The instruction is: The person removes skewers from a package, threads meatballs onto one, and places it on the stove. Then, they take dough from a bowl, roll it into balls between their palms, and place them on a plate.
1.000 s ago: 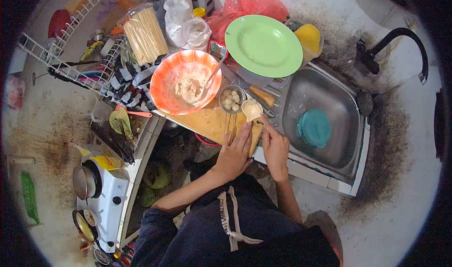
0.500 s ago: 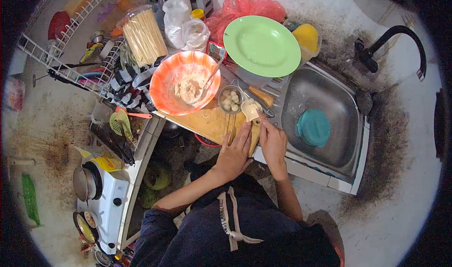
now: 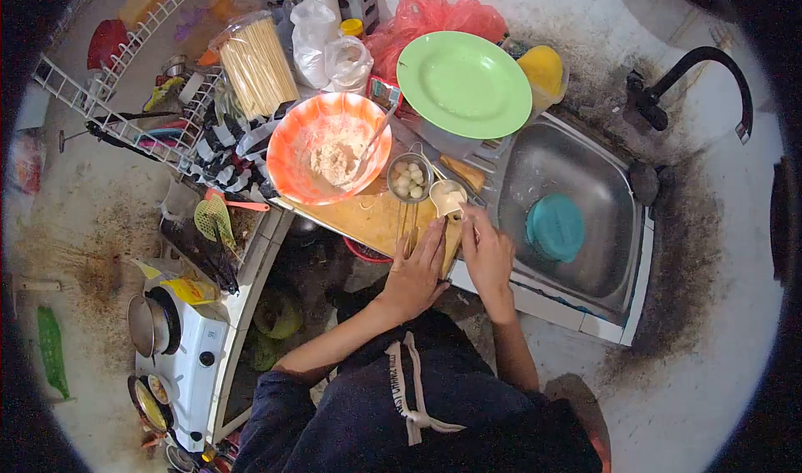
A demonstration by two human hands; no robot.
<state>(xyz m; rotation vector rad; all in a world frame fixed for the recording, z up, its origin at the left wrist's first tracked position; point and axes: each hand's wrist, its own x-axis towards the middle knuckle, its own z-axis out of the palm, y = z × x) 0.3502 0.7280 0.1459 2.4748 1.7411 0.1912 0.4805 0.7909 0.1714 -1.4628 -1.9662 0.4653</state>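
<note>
My left hand (image 3: 415, 270) lies with its fingers stretched out over the near edge of the wooden cutting board (image 3: 351, 223), its fingertips close to a small cream-coloured dish (image 3: 439, 205). My right hand (image 3: 489, 260) is at the dish's right side, thumb and fingers drawn together; what is between them, if anything, is too small to make out. A pale piece (image 3: 454, 198) lies in the dish. Beside it stands a small metal strainer or bowl (image 3: 391, 186) of whitish balls (image 3: 408, 179). Thin sticks (image 3: 404, 218) show just left of my left fingertips.
An orange-and-white bowl (image 3: 282, 151) holds a floury mixture and a spoon. A green plate (image 3: 464, 85) stands behind. To the right, the sink (image 3: 576, 164) contains a teal round object (image 3: 556, 227). A knife handle (image 3: 473, 196) lies by the dish. A stove (image 3: 200, 364) is at left.
My right hand has shifted slightly right and its fingers have drawn back a little from over the dish. The left hand stays in place.
</note>
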